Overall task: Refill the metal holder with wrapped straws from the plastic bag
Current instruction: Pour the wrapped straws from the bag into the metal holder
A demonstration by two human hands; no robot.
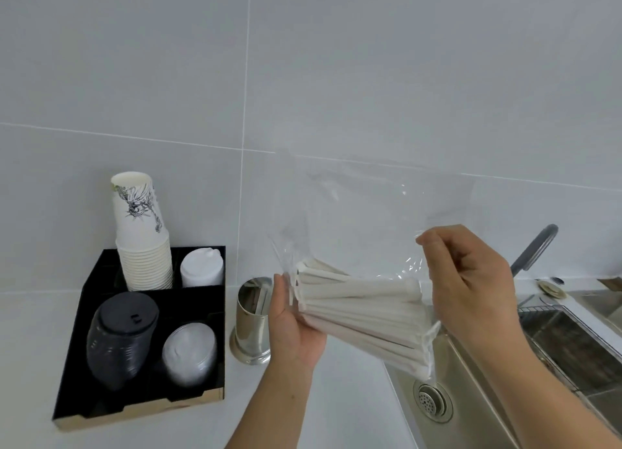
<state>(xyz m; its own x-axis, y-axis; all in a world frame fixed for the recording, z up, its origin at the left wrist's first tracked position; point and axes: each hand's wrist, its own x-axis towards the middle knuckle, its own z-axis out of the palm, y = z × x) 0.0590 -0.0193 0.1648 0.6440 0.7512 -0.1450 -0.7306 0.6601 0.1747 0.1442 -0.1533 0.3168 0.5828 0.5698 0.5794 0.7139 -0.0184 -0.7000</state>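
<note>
Straws (356, 305) in plastic bag (363, 219) lie between cupping left hand (296, 327) and pinching right hand (471, 280)

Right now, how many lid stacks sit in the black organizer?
3: white lid stack in the back-right slot, black lid stack front-left, clear lid stack front-right. None looks hidden.

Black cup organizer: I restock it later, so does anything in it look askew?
Yes. In the black organizer, the black lid stack and the clear lid stack both lean instead of standing straight. The paper cups tilt slightly too.
</note>
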